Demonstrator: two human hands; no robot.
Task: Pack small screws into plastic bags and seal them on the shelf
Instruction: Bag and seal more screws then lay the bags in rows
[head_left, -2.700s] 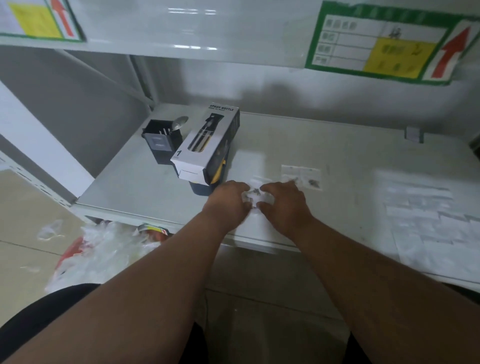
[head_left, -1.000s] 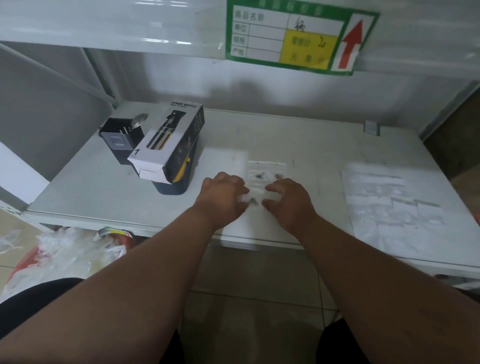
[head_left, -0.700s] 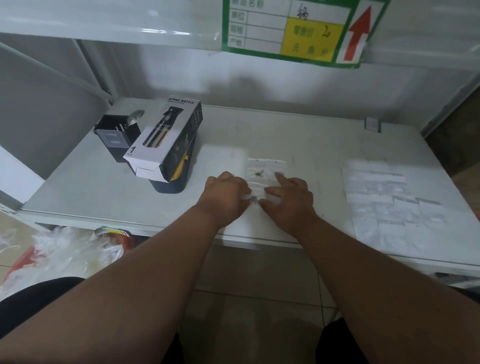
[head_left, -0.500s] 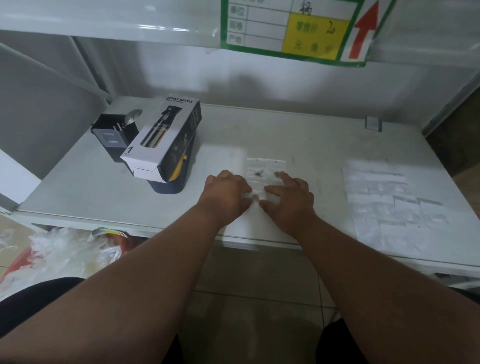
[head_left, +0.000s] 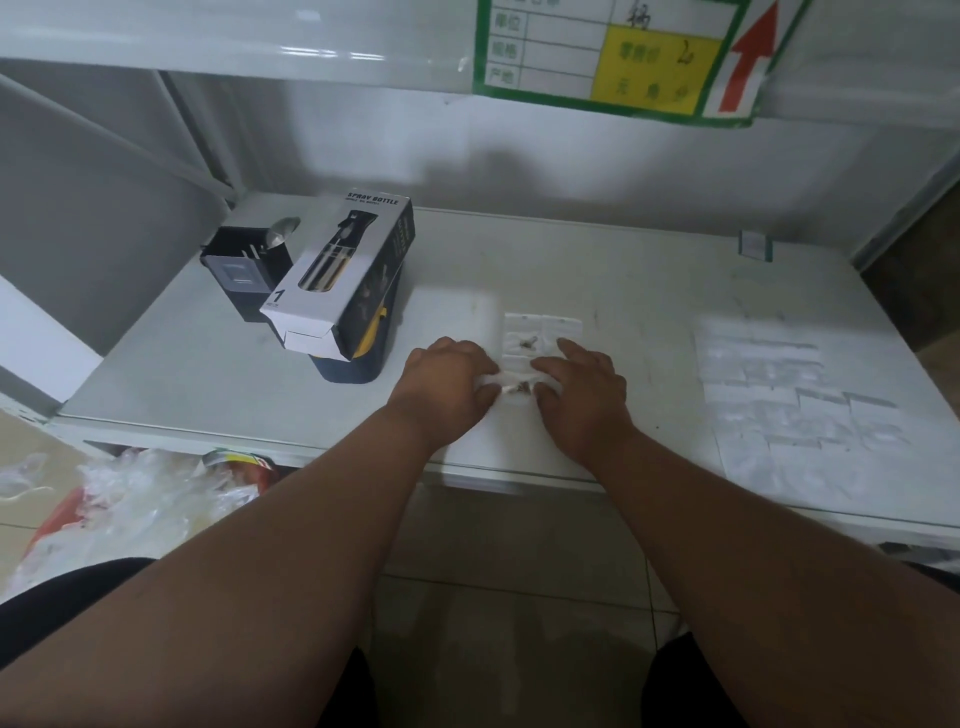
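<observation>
A: Status, left hand (head_left: 447, 382) and right hand (head_left: 582, 387)?
B: Fingers of both pinch one small bag (head_left: 511, 383) of screws (head_left: 521, 386) at the shelf (head_left: 649, 270) front; sealing seemingly unfinished.
A: Done?
B: Two filled bags (head_left: 540, 332) behind. Empty bags (head_left: 800, 400) remain, right.

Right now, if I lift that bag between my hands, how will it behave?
Probably floppy: the bag is thin clear film, crumpled between both hands. Likely light, though the screws may slide and drag one end down.
</observation>
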